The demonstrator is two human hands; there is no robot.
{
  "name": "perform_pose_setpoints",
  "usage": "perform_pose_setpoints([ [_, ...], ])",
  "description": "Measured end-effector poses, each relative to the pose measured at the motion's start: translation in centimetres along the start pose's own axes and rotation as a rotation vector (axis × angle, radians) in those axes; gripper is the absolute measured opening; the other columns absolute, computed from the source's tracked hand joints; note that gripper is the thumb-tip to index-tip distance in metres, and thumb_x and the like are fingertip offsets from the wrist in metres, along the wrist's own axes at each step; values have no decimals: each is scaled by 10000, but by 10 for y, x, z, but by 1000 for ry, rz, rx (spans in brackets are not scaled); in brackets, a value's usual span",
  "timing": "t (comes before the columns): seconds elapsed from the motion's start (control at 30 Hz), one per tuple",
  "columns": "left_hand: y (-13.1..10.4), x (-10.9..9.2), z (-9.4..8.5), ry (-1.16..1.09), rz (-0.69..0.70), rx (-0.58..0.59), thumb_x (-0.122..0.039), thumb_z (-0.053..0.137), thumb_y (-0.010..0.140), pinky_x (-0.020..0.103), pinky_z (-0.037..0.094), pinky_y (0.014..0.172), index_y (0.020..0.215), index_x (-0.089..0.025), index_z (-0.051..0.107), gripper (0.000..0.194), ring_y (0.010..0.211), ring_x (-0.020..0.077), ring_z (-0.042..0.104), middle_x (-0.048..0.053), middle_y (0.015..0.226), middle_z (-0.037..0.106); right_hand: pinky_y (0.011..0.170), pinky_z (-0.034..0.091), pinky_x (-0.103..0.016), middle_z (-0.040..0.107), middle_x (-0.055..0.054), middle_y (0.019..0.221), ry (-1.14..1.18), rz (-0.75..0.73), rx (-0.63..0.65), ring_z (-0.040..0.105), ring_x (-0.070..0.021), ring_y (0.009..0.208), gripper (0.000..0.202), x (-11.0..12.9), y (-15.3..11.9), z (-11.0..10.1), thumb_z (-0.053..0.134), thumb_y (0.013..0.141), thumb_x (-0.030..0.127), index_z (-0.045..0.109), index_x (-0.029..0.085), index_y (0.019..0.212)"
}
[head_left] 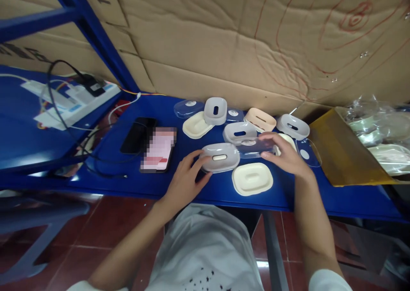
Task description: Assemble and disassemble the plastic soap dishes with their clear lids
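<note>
Your left hand (186,176) is curving spread fingers around the left end of the grey dish (229,159); I can't tell whether they're gripping. The dish is lying crosswise on the counter (283,197); your right hand (286,155) is pinching the clear lid (253,149) beside its right end.

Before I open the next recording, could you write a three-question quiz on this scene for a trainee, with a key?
1. Which hand is at the gray dish nearest the person?
2. True or false: the right hand is on the lit phone.
3. Fill in: the open box stands to the person's ____.

Key:
1. The left hand.
2. False; the right hand is at a clear lid.
3. Right.
</note>
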State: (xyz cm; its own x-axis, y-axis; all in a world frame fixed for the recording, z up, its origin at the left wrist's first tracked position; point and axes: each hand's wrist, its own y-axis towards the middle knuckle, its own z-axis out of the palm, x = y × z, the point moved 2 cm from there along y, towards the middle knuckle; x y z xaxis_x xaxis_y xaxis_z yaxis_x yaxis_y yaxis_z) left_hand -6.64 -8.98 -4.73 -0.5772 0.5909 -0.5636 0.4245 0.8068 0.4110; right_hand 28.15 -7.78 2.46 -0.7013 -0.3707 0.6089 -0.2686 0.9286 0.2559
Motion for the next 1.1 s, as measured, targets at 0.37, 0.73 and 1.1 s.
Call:
perform_pose_setpoints([
  [0.37,-1,5,4,-134,-70,65,-289,629,1066,526,449,1265,1646,-329,350,645,1566,306,455,145,1675,405,1225,447,-555,535,-125,1645,-279,-207,119,524,-350,1509,598,41,7,80,667,1027,548,542,324,1567],
  [0.73,-2,4,4,-68,-61,57,-320,587,1088,538,438,1274,1631,-307,397,576,1577,304,449,149,1703,396,1237,485,-570,516,-125,1641,-215,-237,150,500,-343,1536,681,36,9,82,738,990,505,494,345,1605],
  [1.1,25,4,8,125,142,120,-422,630,1070,619,430,1242,1625,-332,486,580,1572,387,417,151,1754,333,1276,433,-582,463,-152,1694,-313,-270,180,445,-332,1584,805,34,9,84,764,983,431,378,321,1681],
])
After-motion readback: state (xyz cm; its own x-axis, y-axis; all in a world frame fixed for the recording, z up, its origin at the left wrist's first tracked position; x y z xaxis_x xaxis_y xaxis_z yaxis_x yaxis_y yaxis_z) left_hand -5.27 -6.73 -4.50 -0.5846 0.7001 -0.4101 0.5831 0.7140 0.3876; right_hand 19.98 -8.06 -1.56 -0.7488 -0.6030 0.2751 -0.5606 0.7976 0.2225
